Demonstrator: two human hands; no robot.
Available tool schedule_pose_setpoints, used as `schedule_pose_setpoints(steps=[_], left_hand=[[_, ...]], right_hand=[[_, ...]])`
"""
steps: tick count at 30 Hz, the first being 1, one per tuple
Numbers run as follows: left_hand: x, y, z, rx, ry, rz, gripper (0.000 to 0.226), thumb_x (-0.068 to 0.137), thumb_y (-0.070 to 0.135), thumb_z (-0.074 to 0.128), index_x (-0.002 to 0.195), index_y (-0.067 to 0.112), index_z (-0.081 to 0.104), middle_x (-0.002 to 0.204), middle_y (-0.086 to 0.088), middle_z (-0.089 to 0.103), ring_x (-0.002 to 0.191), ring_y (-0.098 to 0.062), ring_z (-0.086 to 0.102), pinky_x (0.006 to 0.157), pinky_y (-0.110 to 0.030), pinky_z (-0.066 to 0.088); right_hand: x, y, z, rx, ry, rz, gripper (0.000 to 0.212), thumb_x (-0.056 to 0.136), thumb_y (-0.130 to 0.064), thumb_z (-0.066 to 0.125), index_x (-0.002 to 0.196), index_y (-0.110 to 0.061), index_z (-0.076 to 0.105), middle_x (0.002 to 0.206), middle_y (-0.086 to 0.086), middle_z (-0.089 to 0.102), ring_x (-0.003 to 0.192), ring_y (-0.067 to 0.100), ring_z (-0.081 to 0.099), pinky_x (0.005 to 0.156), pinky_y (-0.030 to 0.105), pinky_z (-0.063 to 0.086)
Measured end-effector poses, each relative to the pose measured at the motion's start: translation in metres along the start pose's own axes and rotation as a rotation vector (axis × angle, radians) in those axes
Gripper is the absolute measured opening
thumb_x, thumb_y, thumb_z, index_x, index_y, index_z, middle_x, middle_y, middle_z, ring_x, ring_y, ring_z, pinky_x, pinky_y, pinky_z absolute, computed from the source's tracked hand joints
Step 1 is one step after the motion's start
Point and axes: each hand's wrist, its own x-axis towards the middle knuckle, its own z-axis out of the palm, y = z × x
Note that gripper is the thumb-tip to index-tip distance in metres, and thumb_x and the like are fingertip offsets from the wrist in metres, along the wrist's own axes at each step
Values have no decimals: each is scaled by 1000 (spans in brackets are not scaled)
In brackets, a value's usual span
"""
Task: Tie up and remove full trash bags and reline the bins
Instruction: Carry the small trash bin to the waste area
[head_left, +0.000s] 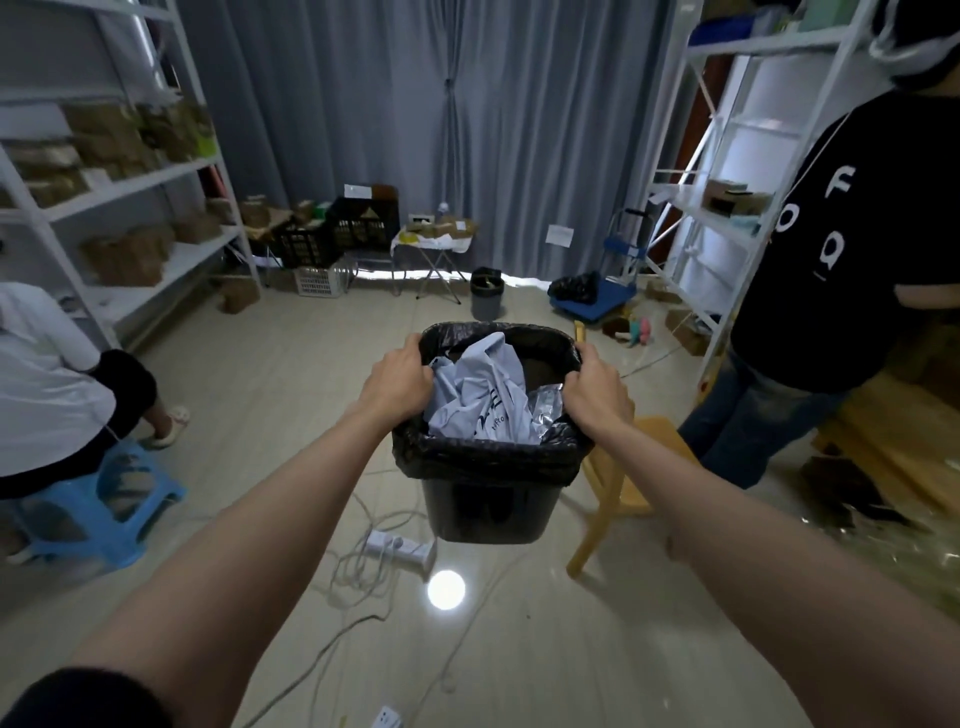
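Observation:
I hold a black bin (488, 509) up above the floor in the middle of the view. A black trash bag (483, 460) lines it, folded over the rim. Crumpled grey plastic packaging (480, 395) and a silvery wrapper fill it. My left hand (400, 382) grips the bin's left rim, fingers curled inside. My right hand (597, 395) grips the right rim over the liner. A second bin (487, 293) with a black liner stands on the floor by the curtain.
A power strip (400, 551) and loose cables lie on the tiled floor under the bin. A wooden chair (628, 483) stands right of it. A person in black (841, 249) stands at right, another sits on a blue stool (119, 499) at left. Shelves line both walls.

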Motion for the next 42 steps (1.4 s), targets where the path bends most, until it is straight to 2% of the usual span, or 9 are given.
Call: schedule_pose_setpoints(steps=[3,6,10,14,19,27,30,35,42], left_hand=[[31,-4,-2,3,8,-2,50,96,17,43,145,11,32,118,-20,61,102,-38,57,73,-39,41],[74,-11,3,12,-2,-6,50,95,18,43,144,12,34,121,-21,60,106,-39,57,79,-42,43],[145,-23,10,-13,15,38,46,95,17,43,140,14,39,114,-20,62,99,-38,58,74,-40,43],[220,-38,12,-2,37,50,50,97,22,41,146,18,32,109,-17,63,93,-36,60,74,-42,49],[292,-44,16,-9,43,48,51,96,21,40,146,18,30,106,-18,63,92,-37,60,78,-47,51],[387,-46,38,3,98,42,50,93,18,41,143,18,36,113,-21,63,99,-40,60,81,-47,49],[422,-56,60,-7,91,13,48,93,19,42,141,16,37,113,-21,62,100,-40,59,79,-46,48],[493,-72,105,-33,61,-16,54,89,21,41,143,18,35,123,-19,58,110,-39,56,90,-52,48],[602,-69,148,-55,90,-76,54,90,20,40,143,21,32,115,-18,61,100,-39,58,86,-53,50]], right_hand=[[30,-11,7,11,-5,-13,48,97,-9,40,144,-20,39,116,11,64,95,27,58,74,35,45],[68,-22,22,11,-4,-7,47,96,-6,41,142,-18,42,119,11,63,104,31,59,79,38,46],[133,-38,48,-11,13,-8,48,93,-5,42,140,-16,42,123,13,62,109,34,58,88,45,48],[196,-60,74,-7,40,-20,57,92,-5,41,146,-21,35,120,12,63,102,33,60,87,50,50],[260,-77,91,-13,108,-18,52,95,-6,38,146,-19,37,124,12,61,107,33,59,80,42,45],[364,-84,123,-7,127,-55,54,92,-7,36,145,-20,40,122,13,63,104,36,62,83,48,52],[402,-78,147,-19,111,-57,54,93,-5,36,145,-20,41,125,14,62,105,37,60,78,43,48],[478,-62,193,-15,61,-84,48,94,-6,38,140,-18,44,122,15,62,106,37,59,73,36,38],[598,-54,236,47,17,-137,57,94,-5,38,149,-20,37,111,15,64,91,31,56,71,35,36]])
